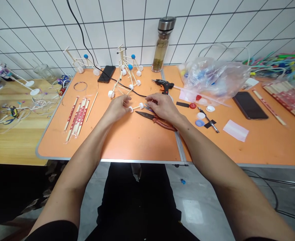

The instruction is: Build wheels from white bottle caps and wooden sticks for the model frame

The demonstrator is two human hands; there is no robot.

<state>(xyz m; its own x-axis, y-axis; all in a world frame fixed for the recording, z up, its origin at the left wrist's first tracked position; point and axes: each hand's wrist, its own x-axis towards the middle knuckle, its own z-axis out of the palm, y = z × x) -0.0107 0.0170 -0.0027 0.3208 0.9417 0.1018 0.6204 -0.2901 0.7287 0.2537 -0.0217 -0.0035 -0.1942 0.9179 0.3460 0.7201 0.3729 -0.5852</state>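
My left hand (119, 106) is closed, with its thumb and fingertips at one end of a short wooden stick (136, 107) that carries a white cap at each end. My right hand (162, 106) has its fingers curled in just past the stick's other end. A thin metal tool (147, 107) shows partly under those fingers; its kind and whether it is gripped are hidden. Red-handled pliers (159, 121) lie below the right hand, jaws pointing left. Beyond both hands stands a stick frame (127, 68) with white and blue caps.
A black glue gun (164, 86) lies behind my right hand, its black cord (127, 87) crossing the table. Wrapped chopsticks (78, 117) lie left. A tea bottle (161, 47) stands at the wall. Right are bottle caps (200, 123), a craft knife (209, 120), a phone (250, 105) and a plastic bag (210, 77).
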